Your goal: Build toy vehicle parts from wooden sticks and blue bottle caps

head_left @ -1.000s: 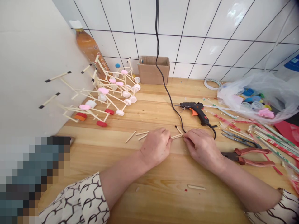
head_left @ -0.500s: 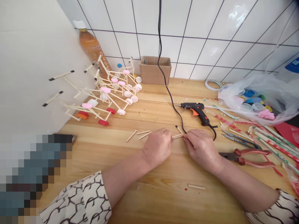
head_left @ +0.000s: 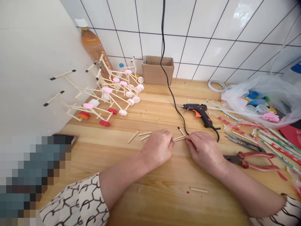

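Centre of frame: left hand point(head_left: 157, 147) and right hand point(head_left: 205, 152), fingertips pinched closed on thin sticks point(head_left: 179, 138), should press lightly, wrists braced on the table point(head_left: 164, 194).

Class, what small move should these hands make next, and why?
Probably a light squeeze by the right hand: the dark-tipped stick and the pale stick from the left hand seem to meet at an angle by the right fingertips, and that corner could slip.

Head-worn view, forward and down
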Available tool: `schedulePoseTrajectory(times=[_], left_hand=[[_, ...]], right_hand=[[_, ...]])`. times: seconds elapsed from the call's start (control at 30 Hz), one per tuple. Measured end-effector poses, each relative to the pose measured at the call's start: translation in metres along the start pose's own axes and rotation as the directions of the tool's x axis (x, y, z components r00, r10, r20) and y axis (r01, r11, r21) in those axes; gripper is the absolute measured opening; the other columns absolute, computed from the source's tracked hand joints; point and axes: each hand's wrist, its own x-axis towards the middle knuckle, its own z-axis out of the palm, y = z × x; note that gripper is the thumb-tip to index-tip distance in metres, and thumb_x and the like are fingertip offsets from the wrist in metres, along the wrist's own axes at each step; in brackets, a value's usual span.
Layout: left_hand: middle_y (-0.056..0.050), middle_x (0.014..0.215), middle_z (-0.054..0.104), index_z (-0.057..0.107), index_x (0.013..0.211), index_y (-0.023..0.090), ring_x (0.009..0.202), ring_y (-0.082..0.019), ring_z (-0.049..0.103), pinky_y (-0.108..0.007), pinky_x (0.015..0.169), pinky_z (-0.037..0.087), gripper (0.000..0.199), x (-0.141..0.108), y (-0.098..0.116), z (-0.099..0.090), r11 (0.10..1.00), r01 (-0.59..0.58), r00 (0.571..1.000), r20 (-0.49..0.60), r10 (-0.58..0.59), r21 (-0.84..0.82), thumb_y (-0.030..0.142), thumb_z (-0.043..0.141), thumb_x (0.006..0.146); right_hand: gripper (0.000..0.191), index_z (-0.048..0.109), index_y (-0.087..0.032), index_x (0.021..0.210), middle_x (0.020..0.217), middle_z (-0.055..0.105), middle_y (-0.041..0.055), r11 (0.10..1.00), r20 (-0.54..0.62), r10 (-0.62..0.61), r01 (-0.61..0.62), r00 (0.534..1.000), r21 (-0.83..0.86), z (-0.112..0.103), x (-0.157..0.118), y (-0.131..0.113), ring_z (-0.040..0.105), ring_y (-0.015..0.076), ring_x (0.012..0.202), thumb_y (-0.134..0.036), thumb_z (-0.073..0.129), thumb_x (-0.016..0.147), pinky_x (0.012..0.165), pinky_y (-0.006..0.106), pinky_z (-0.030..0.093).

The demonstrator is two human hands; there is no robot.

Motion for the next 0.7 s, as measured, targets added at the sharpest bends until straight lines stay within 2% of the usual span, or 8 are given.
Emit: schedulePoseTrajectory(times=[0.17,0.3,0.47,0.7], left_hand=[[-0.003,0.071,0.063,0.059,0.069,0.017,0.069,-0.017,0.059,-0.027,0.065,0.046,0.009,-0.001,0.001,0.002,1.000,-0.002,1.000,-0.022,0.002,0.016,0.015,0.057,0.077],[-0.004,0.078,0.063,0.059,0.079,0.017,0.074,-0.017,0.059,-0.028,0.067,0.046,0.004,-0.003,0.001,0.006,0.997,-0.066,0.996,-0.065,0.068,0.042,0.016,0.055,0.079],[-0.005,0.080,0.061,0.060,0.077,0.017,0.076,-0.017,0.058,-0.028,0.068,0.045,0.013,-0.003,-0.001,0.009,0.987,-0.144,0.986,-0.076,0.150,0.075,0.017,0.049,0.085],[-0.006,0.079,0.062,0.062,0.075,0.014,0.075,-0.018,0.058,-0.029,0.067,0.047,0.018,-0.002,-0.001,0.012,0.980,-0.158,0.983,-0.077,0.168,0.121,0.016,0.048,0.086]], right_hand=[[0.018,0.065,-0.013,0.074,0.070,0.065,0.0090,1.000,0.004,-0.002,0.002,1.000,-0.017,-0.001,0.000,-0.001,0.059,0.0220,0.068,-0.014,0.049,0.084,0.065,0.032,0.042],[0.019,0.064,-0.014,0.075,0.070,0.065,0.0089,1.000,0.004,-0.002,0.002,1.000,-0.012,-0.001,0.000,-0.001,0.059,0.0216,0.069,-0.014,0.048,0.085,0.065,0.032,0.041],[0.019,0.064,-0.014,0.075,0.070,0.065,0.0086,1.000,-0.002,-0.008,0.008,1.000,-0.005,-0.001,0.000,0.000,0.059,0.0210,0.068,-0.014,0.048,0.085,0.065,0.031,0.041],[0.019,0.065,-0.013,0.075,0.069,0.064,0.0088,1.000,0.001,-0.008,0.008,1.000,0.000,-0.001,0.000,-0.001,0.059,0.0214,0.069,-0.013,0.048,0.085,0.066,0.032,0.041]])
